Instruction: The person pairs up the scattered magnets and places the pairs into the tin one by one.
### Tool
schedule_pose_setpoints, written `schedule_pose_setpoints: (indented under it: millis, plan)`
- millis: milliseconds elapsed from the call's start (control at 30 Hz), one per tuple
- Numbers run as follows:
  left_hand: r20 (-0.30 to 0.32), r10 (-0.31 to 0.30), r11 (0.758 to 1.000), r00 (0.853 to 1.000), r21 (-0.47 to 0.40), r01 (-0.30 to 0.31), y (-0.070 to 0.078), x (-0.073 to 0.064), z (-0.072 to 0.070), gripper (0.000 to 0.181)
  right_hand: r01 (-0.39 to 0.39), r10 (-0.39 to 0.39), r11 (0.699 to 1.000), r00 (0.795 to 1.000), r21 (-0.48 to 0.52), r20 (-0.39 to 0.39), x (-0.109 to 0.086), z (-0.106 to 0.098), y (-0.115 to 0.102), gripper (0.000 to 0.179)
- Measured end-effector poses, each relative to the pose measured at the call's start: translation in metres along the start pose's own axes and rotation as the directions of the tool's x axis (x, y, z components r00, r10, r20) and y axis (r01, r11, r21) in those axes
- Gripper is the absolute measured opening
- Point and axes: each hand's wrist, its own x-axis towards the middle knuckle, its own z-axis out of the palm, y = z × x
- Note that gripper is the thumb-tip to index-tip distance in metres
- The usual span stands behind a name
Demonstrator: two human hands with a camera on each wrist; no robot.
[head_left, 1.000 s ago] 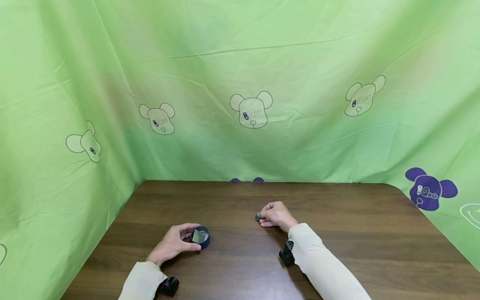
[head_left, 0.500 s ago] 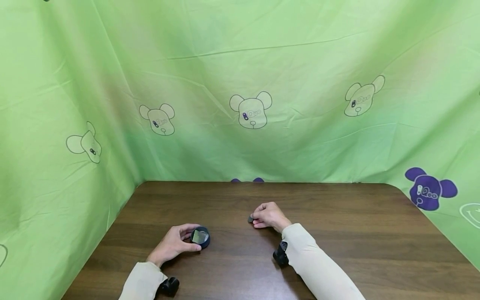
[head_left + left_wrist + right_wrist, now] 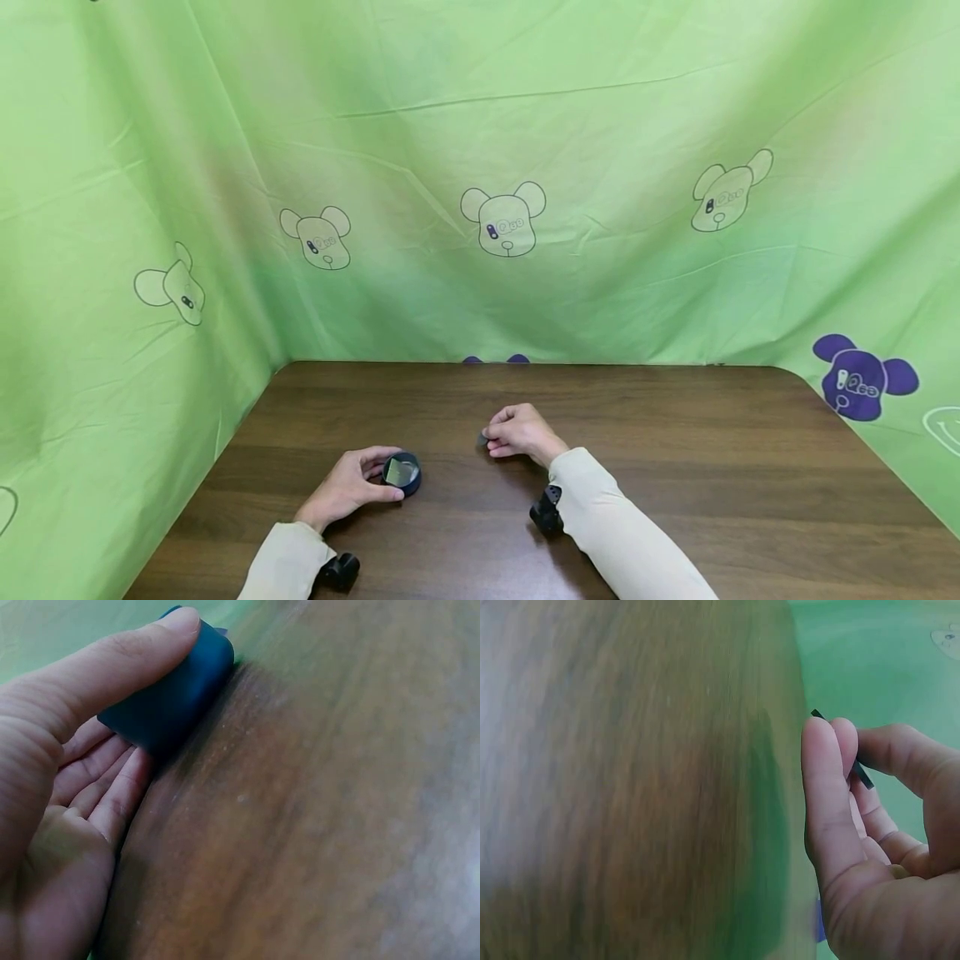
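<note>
On the table's left half stands a small dark blue round container [image 3: 416, 473], with something flat and yellowish-green visible in its top. My left hand [image 3: 349, 487] grips it from the left. In the left wrist view, the thumb lies along one side of the container [image 3: 176, 697] and the fingers are at the other. My right hand [image 3: 522, 433] pinches a small thin grey disc [image 3: 483, 437] between thumb and fingertips, to the right of the container and farther back. Edge-on in the right wrist view, the disc [image 3: 864, 777] appears as a thin dark strip, partly hidden by the fingers.
Both hands work over a brown wood-grain table [image 3: 675, 433]. A green cloth [image 3: 405, 308] with bear-head prints hangs behind it and along the sides. Each wrist carries a black camera, such as the one on the right wrist [image 3: 547, 510].
My right hand has moved steadily left with the pinched disc, closer to the container. My left hand and the container have stayed in place.
</note>
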Motion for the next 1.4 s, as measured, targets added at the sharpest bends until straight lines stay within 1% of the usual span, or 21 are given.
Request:
schedule_pose_setpoints:
  millis: [133,500,767,1000,1200,1400]
  plan:
    - [-0.001,-0.001,1.000,1.000,0.000,0.001,0.000,0.000,0.000,0.060,0.001,-0.001,1.000,1.000,0.012,0.012,0.000,0.006,-0.002,0.007]
    - [-0.009,-0.006,1.000,1.000,0.024,0.006,0.000,0.000,0.001,0.060,0.018,-0.021,0.999,0.998,0.039,0.064,0.000,0.021,-0.006,0.008]
    - [-0.010,-0.005,1.000,1.000,0.012,0.005,0.000,0.001,0.001,0.059,0.042,-0.043,0.999,0.994,0.013,0.097,-0.004,0.033,-0.011,0.006]
    - [-0.009,-0.001,1.000,1.000,0.009,0.001,0.001,0.000,0.002,0.059,0.055,-0.058,0.998,0.990,0.030,0.130,-0.005,0.043,-0.013,0.007]
    - [-0.013,0.008,0.999,1.000,0.044,-0.008,-0.001,0.001,0.002,0.059,0.063,-0.066,0.998,0.988,0.028,0.140,-0.004,0.050,-0.013,0.007]
    - [-0.008,-0.006,1.000,1.000,0.024,0.006,-0.005,0.002,0.002,0.060,0.074,-0.078,0.997,0.984,0.033,0.161,-0.004,0.056,-0.013,0.008]
